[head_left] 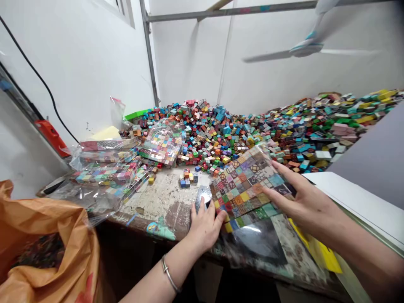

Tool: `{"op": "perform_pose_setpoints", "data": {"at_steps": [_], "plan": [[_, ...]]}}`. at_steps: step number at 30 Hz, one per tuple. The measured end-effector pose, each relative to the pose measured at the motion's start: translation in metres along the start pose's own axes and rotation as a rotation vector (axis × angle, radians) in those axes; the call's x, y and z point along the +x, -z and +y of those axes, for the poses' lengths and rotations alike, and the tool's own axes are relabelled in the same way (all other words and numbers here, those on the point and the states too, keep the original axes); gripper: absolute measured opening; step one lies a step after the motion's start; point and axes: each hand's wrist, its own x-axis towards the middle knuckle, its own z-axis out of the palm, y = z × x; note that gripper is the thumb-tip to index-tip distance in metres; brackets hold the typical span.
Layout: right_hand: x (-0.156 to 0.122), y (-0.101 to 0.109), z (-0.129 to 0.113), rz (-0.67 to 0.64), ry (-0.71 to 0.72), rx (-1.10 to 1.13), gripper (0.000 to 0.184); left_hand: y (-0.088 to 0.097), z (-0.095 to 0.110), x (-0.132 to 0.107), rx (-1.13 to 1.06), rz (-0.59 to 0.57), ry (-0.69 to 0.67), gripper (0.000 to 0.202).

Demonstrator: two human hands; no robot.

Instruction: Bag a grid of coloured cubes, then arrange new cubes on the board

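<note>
My left hand (206, 225) grips the near left edge of a flat square block of many small coloured cubes (248, 185), wrapped in clear plastic; its fingers curl over the edge. My right hand (299, 198) lies on the block's right side, fingers stretched across the top and thumb beneath the edge. The block sits tilted on the worn table (164, 198). A silver bangle (168, 275) circles my left wrist.
A huge heap of loose coloured cubes (240, 126) covers the back of the table. Bagged cube blocks (109, 174) are stacked at the left. A few loose cubes (187, 176) lie mid-table. An orange sack (44, 248) gapes at lower left. A ceiling fan (307, 44) spins overhead.
</note>
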Motion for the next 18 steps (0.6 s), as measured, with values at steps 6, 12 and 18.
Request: {"op": "perform_pose_setpoints", "data": {"at_steps": [6, 12, 18], "plan": [[0.013, -0.009, -0.024, -0.139, 0.27, -0.478, 0.065, -0.004, -0.006, -0.012, 0.033, 0.021, 0.009, 0.072], [0.009, -0.032, -0.056, -0.203, 0.512, -0.656, 0.066, 0.045, -0.014, -0.01, -0.26, 0.247, 0.029, 0.068], [0.007, -0.037, -0.064, -0.221, 0.549, -0.641, 0.064, 0.104, 0.043, 0.026, -0.125, 0.46, -0.445, 0.053]]}}
